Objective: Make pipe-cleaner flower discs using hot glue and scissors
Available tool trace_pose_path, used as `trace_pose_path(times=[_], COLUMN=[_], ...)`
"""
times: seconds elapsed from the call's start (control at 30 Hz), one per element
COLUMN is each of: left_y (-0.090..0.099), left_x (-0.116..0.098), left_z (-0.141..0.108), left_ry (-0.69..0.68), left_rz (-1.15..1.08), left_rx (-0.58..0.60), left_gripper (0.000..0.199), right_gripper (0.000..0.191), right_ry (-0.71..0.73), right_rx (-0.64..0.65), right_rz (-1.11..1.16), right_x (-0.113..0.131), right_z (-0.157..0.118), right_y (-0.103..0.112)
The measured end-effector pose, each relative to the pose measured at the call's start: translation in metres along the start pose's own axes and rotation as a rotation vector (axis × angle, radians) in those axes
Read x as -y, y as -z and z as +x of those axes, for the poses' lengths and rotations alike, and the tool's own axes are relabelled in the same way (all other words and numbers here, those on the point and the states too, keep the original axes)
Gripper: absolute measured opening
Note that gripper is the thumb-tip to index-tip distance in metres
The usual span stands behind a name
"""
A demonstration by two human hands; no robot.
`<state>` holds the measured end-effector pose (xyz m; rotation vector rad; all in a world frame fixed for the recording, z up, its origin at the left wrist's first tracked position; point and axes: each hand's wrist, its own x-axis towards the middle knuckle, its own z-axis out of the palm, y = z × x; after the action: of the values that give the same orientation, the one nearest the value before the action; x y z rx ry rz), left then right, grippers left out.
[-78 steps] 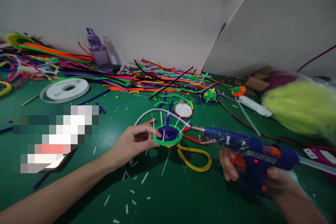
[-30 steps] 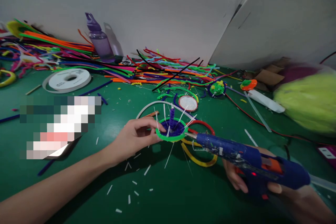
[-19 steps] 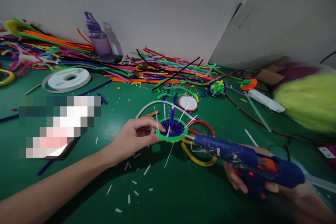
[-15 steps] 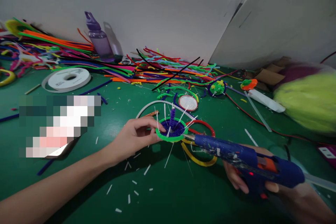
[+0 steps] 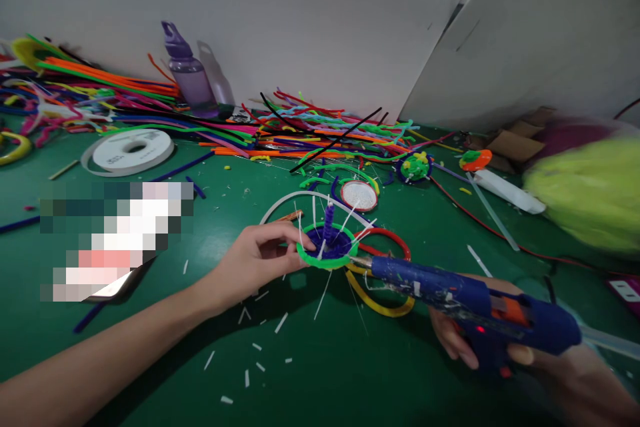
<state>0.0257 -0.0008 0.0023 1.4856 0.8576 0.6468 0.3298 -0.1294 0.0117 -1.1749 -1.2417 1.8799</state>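
Observation:
Between thumb and fingers, my left hand (image 5: 267, 253) pinches the left rim of a pipe-cleaner ring piece (image 5: 327, 261), green at the edge and dark blue inside. A purple pipe-cleaner post (image 5: 329, 221) rises from its middle, and thin white strips stick outward around it. My right hand (image 5: 457, 340) is wrapped round the handle of a blue glue gun (image 5: 450, 293), whose red light glows. The metal nozzle sits at the right edge of the green rim; whether it touches cannot be made out. Behind the nozzle lie a red ring (image 5: 397, 237) and a yellow ring (image 5: 385, 307).
Short white strip scraps (image 5: 257, 365) lie in front. A ribbon spool (image 5: 117, 152), a blurred-out phone (image 5: 107, 290) and a purple bottle (image 5: 193, 80) stand left. Pipe cleaners (image 5: 320, 127) pile along the wall. A red cord (image 5: 465, 217) runs right, near a yellow-green bundle (image 5: 590, 193).
Almost nothing differs. The glue gun and my right hand have shifted very slightly, with the nozzle still at the ring's right edge. My left hand keeps its pinch.

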Motion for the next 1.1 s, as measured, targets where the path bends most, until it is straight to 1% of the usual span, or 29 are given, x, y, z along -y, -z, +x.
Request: trace_pose_path(times=[0.1,0.2,0.3,0.33,0.4,0.47,0.53,0.57,0.63,0.7,0.8,0.87,0.93,1.0,1.07,1.1], left_y=[0.001,0.003,0.004,0.004,0.004,0.003,0.003,0.003,0.004,0.005,0.005,0.005,0.004,0.004,0.005,0.005], left_x=[0.002,0.005,0.008,0.009,0.009,0.008,0.006,0.004,0.002,0.001,0.0,0.0,-0.001,-0.001,0.0,0.0], left_z=[0.0,-0.001,-0.001,-0.001,0.0,0.001,0.002,0.002,0.003,0.004,0.006,0.006,0.006,0.005,0.005,0.004], left_ry=[0.014,0.011,0.01,0.013,0.018,0.027,0.034,0.036,0.033,0.035,0.043,0.049,0.056,0.064,0.07,0.071], left_rz=[-0.011,-0.035,-0.062,-0.065,-0.076,-0.109,-0.172,-0.207,-0.274,-0.327,-0.364,-0.366,-0.368,-0.385,-0.407,-0.415], left_rx=[-0.017,-0.029,-0.041,-0.046,-0.06,-0.073,-0.084,-0.091,-0.111,-0.13,-0.132,-0.112,-0.088,-0.067,-0.052,-0.044], left_gripper=[0.016,0.017,0.016,0.016,0.016,0.016,0.017,0.017,0.016,0.016,0.016,0.017,0.017,0.017,0.017,0.017], right_gripper=[0.055,0.049,0.048,0.048,0.044,0.037,0.038,0.04,0.04,0.038,0.04,0.046,0.044,0.036,0.031,0.03], right_ry=[0.034,0.119,0.211,0.213,0.166,0.098,0.046,0.022,0.003,0.042,0.099,0.107,0.128,0.19,0.234,0.234], right_rx=[-0.054,-0.138,-0.291,-0.354,-0.491,-0.59,-0.659,-0.673,-0.657,-0.611,-0.577,-0.595,-0.623,-0.631,-0.571,-0.529], right_rz=[-0.015,-0.061,-0.155,-0.209,-0.349,-0.529,-0.728,-0.832,-1.026,-1.177,-1.324,-1.382,-1.429,-1.486,-1.557,-1.6], right_x=[0.001,0.004,0.01,0.013,0.018,0.021,0.022,0.02,0.014,0.007,0.001,0.008,0.024,0.045,0.064,0.071], right_z=[-0.002,-0.005,-0.01,-0.012,-0.014,-0.015,-0.015,-0.015,-0.014,-0.013,-0.012,-0.009,0.001,0.022,0.051,0.067], right_y=[-0.002,0.0,0.009,0.014,0.027,0.041,0.055,0.061,0.072,0.081,0.091,0.089,0.079,0.059,0.036,0.025])
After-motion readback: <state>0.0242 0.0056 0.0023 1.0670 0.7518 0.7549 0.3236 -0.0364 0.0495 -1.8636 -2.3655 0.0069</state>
